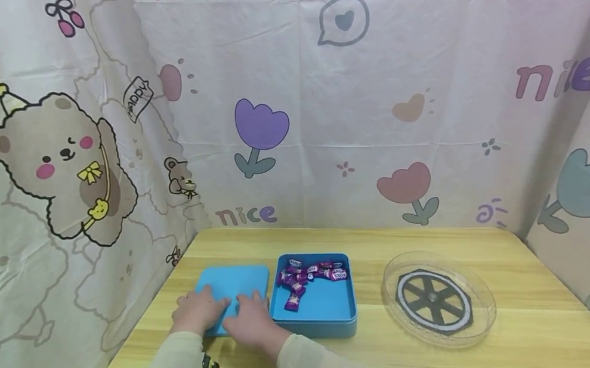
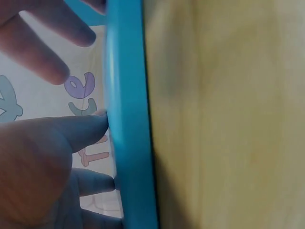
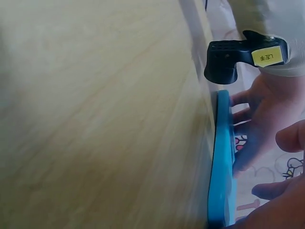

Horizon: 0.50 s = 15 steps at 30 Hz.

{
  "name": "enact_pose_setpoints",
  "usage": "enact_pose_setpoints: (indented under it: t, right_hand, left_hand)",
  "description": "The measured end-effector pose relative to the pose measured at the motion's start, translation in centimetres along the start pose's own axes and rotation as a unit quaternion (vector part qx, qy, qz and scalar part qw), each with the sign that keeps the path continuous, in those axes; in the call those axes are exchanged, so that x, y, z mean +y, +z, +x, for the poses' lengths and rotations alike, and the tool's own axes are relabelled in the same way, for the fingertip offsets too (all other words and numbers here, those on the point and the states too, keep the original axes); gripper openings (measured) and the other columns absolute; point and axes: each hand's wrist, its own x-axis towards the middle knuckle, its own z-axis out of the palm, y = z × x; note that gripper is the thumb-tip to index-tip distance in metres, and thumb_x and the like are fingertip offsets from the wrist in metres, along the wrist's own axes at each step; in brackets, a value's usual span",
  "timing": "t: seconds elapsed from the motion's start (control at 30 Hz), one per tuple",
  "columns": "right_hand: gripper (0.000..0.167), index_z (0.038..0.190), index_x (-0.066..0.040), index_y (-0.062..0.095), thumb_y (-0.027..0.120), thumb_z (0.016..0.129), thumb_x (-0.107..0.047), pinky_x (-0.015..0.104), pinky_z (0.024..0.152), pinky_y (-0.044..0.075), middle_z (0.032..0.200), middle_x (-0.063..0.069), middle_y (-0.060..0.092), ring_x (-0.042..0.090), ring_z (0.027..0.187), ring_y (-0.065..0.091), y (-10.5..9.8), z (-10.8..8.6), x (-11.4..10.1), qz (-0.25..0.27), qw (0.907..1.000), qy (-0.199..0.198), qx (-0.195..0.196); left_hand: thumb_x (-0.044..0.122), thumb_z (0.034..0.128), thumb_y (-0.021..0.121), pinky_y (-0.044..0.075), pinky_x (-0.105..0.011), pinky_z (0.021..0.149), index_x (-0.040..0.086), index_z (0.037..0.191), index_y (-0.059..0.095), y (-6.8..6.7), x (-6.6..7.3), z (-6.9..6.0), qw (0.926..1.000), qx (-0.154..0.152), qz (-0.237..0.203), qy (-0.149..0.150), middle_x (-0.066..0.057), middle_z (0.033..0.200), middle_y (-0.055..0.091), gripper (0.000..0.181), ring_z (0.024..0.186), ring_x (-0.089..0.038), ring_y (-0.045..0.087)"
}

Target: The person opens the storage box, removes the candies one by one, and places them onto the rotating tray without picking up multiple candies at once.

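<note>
The lid (image 1: 235,283) — light blue, square, with rounded corners — lies flat on the wooden table. The left hand (image 1: 198,311) touches it at the left side, fingers spread; the right hand (image 1: 255,321) is over its near right part, contact unclear. Just beside it, on the right, stands the matching blue box (image 1: 321,329), uncovered, with purple-wrapped candies (image 1: 298,278) gathered along its back and left.

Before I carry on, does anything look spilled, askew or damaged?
Nothing stands out. The lid lies flat left of the box; the candies bunch toward its far and left sides, but none shows outside it. I see no damage.
</note>
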Motion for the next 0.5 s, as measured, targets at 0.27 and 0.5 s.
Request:
enact_pose_setpoints:
  t: [0.27, 0.5]
  right_hand:
    - [0.066, 0.151, -0.01, 0.048, 0.062, 0.089, -0.03, 0.061, 0.115, 0.026, 0.164, 0.017, 0.025, 0.037, 0.151, 0.015, -1.0, -0.1, -0.1, -0.009, 0.9995, -0.03, 0.007]
    - [0.067, 0.155, -0.02, 0.043, 0.06, 0.092, -0.037, 0.058, 0.115, 0.027, 0.164, 0.006, 0.028, 0.03, 0.15, 0.024, -3.1, -0.4, -0.7, 0.023, 0.9974, -0.065, -0.02]
  left_hand:
    - [0.046, 0.0976, 0.06, 0.039, -0.072, 0.087, -0.006, 0.141, 0.052, -0.2, 0.6, 0.0, 0.9987, 0.03, 0.028, 0.03, -0.04, 0.14, 0.045, 0.068, 0.119, -0.059, 0.043]
    - [0.044, 0.1008, 0.057, 0.041, -0.073, 0.093, -0.003, 0.14, 0.055, -0.1, 1.4, 0.1, 0.9957, 0.038, 0.052, 0.066, -0.036, 0.143, 0.046, 0.062, 0.128, -0.059, 0.04]
